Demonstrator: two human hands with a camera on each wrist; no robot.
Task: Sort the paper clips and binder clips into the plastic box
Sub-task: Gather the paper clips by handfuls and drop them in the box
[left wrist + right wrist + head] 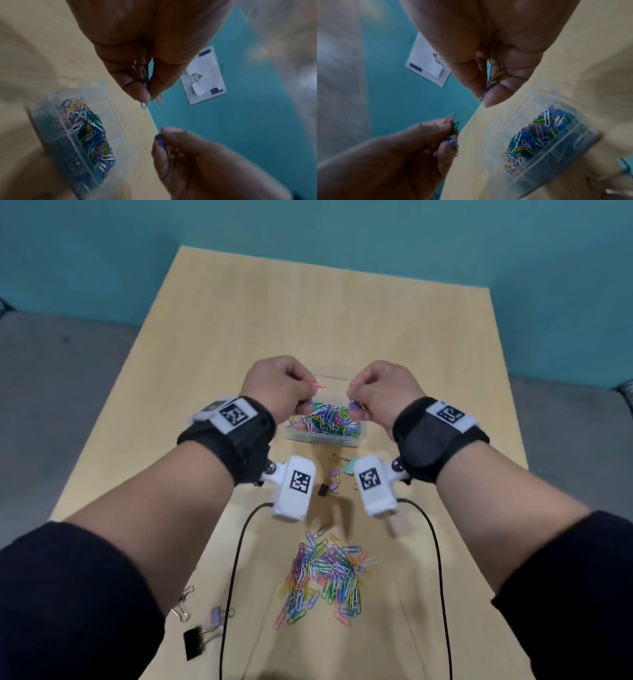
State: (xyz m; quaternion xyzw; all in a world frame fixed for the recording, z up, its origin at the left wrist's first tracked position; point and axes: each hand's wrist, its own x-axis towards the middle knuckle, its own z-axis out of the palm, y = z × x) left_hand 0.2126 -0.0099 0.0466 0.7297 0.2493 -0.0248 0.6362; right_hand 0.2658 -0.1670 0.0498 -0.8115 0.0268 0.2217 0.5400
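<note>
Above a clear plastic box (356,440) heaped with coloured paper clips, the left hand (277,386) and right hand (387,392) each pinch a few paper clips, fingers clamped on them. On the wooden desk (342,320) nearer the person lie a loose paper clip pile (325,573), small binder clips (334,474) between the wrists, and more binder clips (197,642) at the near left edge. Two black cables (236,559) flank the pile.
</note>
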